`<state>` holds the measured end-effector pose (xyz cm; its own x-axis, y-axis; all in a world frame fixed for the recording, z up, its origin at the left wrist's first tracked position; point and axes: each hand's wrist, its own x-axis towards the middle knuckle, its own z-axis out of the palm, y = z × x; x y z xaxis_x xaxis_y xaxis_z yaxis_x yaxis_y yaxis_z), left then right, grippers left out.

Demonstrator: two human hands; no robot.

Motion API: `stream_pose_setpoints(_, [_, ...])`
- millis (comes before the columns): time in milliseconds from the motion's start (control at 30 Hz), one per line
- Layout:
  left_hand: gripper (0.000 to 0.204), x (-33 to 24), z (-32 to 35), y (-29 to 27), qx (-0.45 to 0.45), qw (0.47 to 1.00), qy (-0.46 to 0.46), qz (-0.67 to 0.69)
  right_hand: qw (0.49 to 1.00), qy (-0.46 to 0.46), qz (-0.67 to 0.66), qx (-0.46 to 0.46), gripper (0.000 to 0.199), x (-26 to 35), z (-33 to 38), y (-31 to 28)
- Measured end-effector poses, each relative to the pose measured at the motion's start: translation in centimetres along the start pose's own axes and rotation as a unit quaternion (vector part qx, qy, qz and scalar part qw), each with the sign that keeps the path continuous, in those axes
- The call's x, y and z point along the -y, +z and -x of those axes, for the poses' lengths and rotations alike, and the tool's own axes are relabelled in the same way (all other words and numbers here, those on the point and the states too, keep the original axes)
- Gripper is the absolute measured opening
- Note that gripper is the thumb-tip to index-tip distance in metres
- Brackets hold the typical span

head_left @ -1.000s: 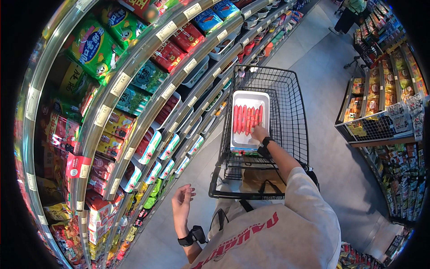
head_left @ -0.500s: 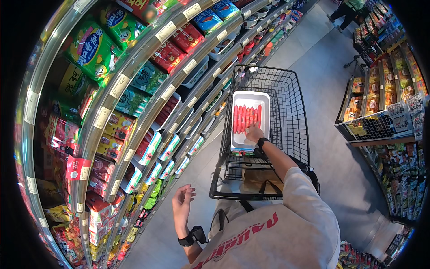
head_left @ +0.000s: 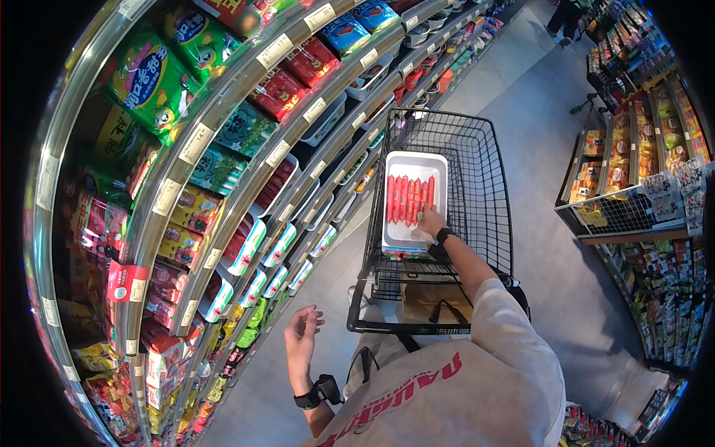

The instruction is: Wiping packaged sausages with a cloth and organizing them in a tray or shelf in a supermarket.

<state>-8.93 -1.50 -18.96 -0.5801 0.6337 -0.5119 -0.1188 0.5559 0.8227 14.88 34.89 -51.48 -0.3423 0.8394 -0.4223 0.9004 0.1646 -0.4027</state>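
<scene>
A white tray of red sausages lies in the black wire shopping cart. My right hand reaches into the cart and rests on the tray's near right corner, fingers on the sausages. My left hand hangs free beside the shelves, fingers loosely apart, holding nothing. Both wrists wear dark bands. A brown bag sits in the cart's near seat section.
Curved shelves packed with colourful packets and boxes run along the left. Racks of goods stand on the right across a grey aisle floor. Another person stands far up the aisle.
My right hand has slid a little further onto the tray in the cart. My left hand has stayed near the shelves, fingers opening slightly.
</scene>
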Motion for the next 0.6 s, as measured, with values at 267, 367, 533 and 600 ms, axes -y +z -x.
stream_pose_setpoints(267, [0.033,-0.1,-0.4,-0.3,0.000,1.000,0.003,-0.001,0.993,0.071,0.004,-0.098,0.047,1.8,1.4,-1.5])
stream_pose_setpoints(367, [0.033,-0.2,-0.4,-0.2,-0.001,1.000,0.001,-0.001,0.996,0.041,0.000,-0.080,0.047,0.6,0.8,-1.7])
stream_pose_setpoints(533, [0.032,-0.1,-0.7,0.0,0.002,1.000,0.001,0.004,0.997,0.063,0.026,-0.024,0.047,1.7,0.9,-3.3])
stream_pose_setpoints(600, [0.031,-0.1,-0.8,0.0,0.006,1.000,0.004,0.003,0.998,0.060,0.025,-0.017,0.046,1.8,1.0,-3.4])
